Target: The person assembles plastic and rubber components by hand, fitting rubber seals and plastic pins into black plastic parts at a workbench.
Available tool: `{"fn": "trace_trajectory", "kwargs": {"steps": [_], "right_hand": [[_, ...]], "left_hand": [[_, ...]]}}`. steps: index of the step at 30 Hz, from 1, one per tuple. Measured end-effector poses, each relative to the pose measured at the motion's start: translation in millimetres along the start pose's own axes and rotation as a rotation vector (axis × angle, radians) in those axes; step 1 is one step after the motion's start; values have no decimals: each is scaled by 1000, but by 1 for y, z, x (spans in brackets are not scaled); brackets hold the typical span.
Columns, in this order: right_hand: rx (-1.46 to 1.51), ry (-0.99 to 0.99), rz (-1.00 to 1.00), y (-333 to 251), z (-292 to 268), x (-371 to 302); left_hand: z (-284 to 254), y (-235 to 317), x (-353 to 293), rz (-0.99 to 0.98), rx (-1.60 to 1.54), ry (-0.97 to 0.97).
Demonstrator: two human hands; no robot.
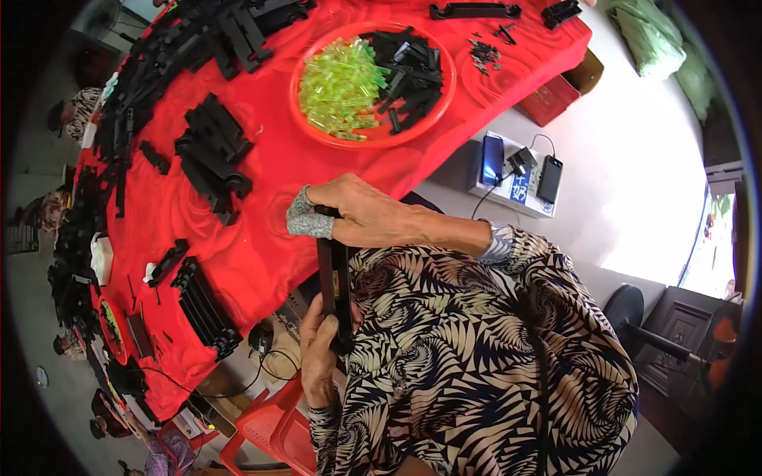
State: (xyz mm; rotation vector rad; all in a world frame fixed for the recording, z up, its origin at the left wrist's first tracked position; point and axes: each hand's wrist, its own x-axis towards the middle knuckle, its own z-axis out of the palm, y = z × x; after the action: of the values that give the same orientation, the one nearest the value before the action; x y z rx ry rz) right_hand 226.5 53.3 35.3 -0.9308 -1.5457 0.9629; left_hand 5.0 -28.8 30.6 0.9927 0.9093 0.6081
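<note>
My right hand (361,213), with grey covers on its thumb and a finger, is closed around the upper end of a long black spirit level body (334,266). A small yellow-green spot shows on the bar's side. Farther down, my left hand (317,349) grips the same bar, its thumb lying along the edge. The bar is held near my patterned shirt, beside the edge of the red-covered table (270,262). Beyond my right hand stands a round red basin (298,127), holding yellow-green clear vials (341,83) and black plastic pieces (409,75).
Black level bodies lie in stacks (210,155) and a neat row (205,305) on the table. Small black parts (484,55) are scattered near its far edge. Two phones (549,178) with cables rest on a white box (520,198). A red plastic chair (274,424) stands below. Other people sit across.
</note>
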Motion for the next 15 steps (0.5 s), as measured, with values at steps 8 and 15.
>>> {"fn": "trace_trajectory", "kwargs": {"steps": [8, 15], "right_hand": [[-3, 90, 117, 7, -2, -1], [-98, -63, 203, 5, -29, -31]], "left_hand": [[6, -16, 7, 57, -244, 157], [-2, -15, 21, 77, -427, 243]]}}
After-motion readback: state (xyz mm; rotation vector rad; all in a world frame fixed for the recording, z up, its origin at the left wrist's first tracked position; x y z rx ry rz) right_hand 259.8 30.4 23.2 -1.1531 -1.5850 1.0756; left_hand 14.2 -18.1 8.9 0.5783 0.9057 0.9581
